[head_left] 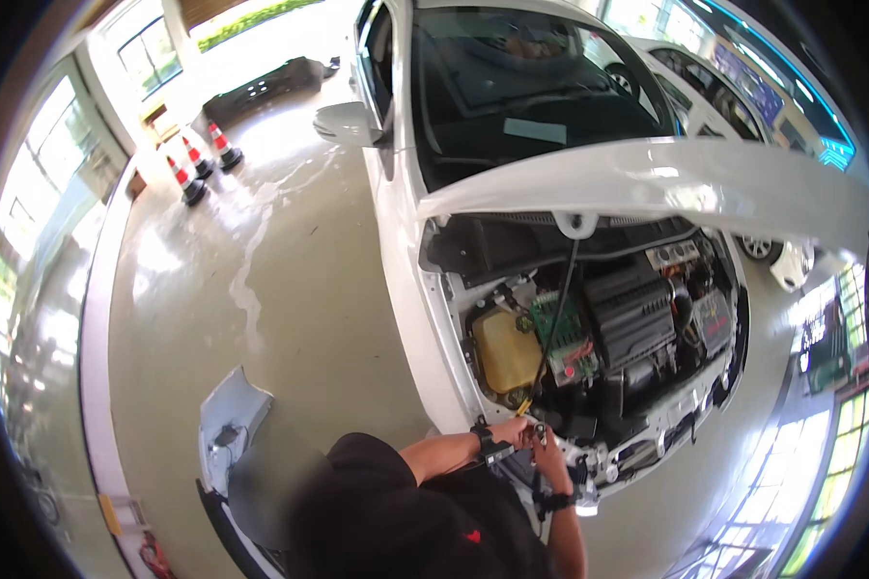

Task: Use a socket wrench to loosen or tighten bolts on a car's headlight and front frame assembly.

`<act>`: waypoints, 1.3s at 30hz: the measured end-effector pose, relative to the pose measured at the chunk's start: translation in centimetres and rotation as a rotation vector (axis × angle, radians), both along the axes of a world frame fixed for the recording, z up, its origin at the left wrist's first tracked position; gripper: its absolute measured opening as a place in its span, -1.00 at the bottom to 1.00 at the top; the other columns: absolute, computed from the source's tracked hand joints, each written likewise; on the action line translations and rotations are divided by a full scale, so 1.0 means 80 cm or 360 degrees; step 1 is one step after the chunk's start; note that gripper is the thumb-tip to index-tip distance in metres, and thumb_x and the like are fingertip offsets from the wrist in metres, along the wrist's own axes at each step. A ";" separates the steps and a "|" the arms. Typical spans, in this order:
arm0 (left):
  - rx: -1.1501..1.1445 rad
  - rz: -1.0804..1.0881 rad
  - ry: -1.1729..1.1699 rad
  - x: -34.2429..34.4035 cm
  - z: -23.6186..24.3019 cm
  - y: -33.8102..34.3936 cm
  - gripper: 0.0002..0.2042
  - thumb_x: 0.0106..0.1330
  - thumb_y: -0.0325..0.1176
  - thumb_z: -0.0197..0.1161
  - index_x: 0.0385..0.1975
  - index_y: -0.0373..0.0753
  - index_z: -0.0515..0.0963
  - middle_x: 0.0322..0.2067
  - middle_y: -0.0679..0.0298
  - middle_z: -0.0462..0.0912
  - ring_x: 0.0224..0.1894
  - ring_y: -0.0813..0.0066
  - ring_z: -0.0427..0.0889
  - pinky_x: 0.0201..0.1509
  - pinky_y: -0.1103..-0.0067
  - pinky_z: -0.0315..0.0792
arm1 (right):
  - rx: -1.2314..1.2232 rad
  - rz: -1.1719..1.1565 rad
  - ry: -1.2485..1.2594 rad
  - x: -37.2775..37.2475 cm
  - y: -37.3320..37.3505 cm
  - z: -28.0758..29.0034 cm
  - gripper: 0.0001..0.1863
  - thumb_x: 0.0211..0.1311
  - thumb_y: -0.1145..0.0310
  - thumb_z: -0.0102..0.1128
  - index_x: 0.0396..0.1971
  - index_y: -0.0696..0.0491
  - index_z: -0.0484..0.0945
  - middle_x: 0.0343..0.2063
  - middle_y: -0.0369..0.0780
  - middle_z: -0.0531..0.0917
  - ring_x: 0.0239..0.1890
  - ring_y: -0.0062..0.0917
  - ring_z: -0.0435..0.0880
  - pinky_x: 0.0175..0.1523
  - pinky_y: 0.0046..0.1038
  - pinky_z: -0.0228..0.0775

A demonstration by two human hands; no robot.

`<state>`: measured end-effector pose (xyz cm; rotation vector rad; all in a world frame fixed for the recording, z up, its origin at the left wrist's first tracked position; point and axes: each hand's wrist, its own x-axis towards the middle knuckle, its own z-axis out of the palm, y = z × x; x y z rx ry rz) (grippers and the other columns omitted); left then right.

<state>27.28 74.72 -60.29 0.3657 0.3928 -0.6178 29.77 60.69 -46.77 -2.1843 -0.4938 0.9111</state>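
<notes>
Prop rod [555, 328]: one o'clock from the left grip.
Left hand [508, 431]: curled.
Right hand [546, 455]: curled (cannot tell what either holds).

Three striped cones [198, 161] on floor [323, 289]

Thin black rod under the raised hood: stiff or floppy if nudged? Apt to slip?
Likely stiff: the black rod looks straight. Probably loaded, since it spans from the white hood down to near the left hand. Might slip if knocked, as it leans; its lower seat is too small to judge.
</notes>
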 end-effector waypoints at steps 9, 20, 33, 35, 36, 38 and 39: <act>0.0057 0.0251 0.0184 -0.004 0.063 -0.008 -0.79 0.30 -0.27 -0.19 -0.41 -0.07 0.45 -0.46 0.40 0.60 -0.31 0.47 0.59 -0.08 0.33 0.41 | -0.0316 0.0192 -0.0588 0.052 -0.003 -0.015 -0.66 0.18 0.10 -0.09 -0.24 0.01 0.54 -0.52 -0.11 0.61 -0.38 -0.24 0.60 -0.28 -0.30 0.37; 0.0264 0.0079 0.0101 -0.018 0.062 -0.007 -0.75 0.31 -0.05 -0.16 -0.41 -0.02 0.40 -0.43 0.46 0.56 -0.29 0.53 0.55 -0.14 0.44 0.40 | -0.0318 0.0508 -0.0882 0.052 0.011 0.013 -0.71 0.13 0.12 0.00 -0.30 -0.04 0.59 -0.39 -0.09 0.60 -0.28 -0.18 0.55 -0.19 -0.25 0.37; -0.0142 0.0523 0.0045 -0.020 0.031 -0.026 -0.77 0.29 -0.18 -0.06 -0.41 -0.15 0.50 -0.51 0.29 0.59 -0.41 0.43 0.60 -0.23 0.40 0.51 | -0.0254 0.1789 -0.1676 0.110 0.049 0.039 -0.87 -0.09 0.29 0.03 -0.61 -0.15 0.59 -0.64 -0.25 0.53 -0.48 -0.40 0.53 -0.34 -0.36 0.31; -0.0111 0.0710 0.0341 -0.007 0.047 -0.031 -0.77 0.30 -0.26 -0.14 -0.39 -0.16 0.48 -0.47 0.29 0.59 -0.38 0.41 0.60 -0.20 0.38 0.50 | 0.0170 0.1594 -0.1460 0.118 0.056 0.028 -0.83 0.05 0.26 -0.01 -0.53 -0.09 0.59 -0.65 -0.22 0.51 -0.49 -0.35 0.50 -0.34 -0.34 0.31; 0.0113 0.0705 0.0570 0.004 0.078 -0.023 -0.76 0.30 -0.27 -0.18 -0.38 -0.16 0.47 -0.45 0.28 0.59 -0.37 0.40 0.60 -0.19 0.38 0.49 | 0.0066 0.1417 -0.1155 0.116 0.052 0.033 -0.79 0.13 0.23 -0.05 -0.45 -0.06 0.58 -0.59 -0.17 0.55 -0.44 -0.26 0.52 -0.31 -0.29 0.33; 0.0090 0.0702 0.0602 0.011 0.096 -0.029 -0.76 0.28 -0.27 -0.19 -0.41 -0.15 0.47 -0.46 0.25 0.58 -0.37 0.41 0.59 -0.21 0.40 0.47 | -0.0235 0.1145 -0.0810 0.112 0.039 0.031 -0.74 0.13 0.18 -0.03 -0.33 0.02 0.53 -0.46 -0.12 0.59 -0.34 -0.15 0.53 -0.27 -0.24 0.35; 0.0076 0.0735 0.0640 0.008 0.092 -0.034 -0.76 0.26 -0.27 -0.21 -0.43 -0.14 0.46 -0.46 0.23 0.58 -0.36 0.41 0.58 -0.24 0.41 0.44 | -0.0253 0.1180 -0.0791 0.098 0.038 0.034 -0.74 0.13 0.18 -0.03 -0.33 0.02 0.53 -0.46 -0.12 0.59 -0.34 -0.15 0.53 -0.27 -0.24 0.35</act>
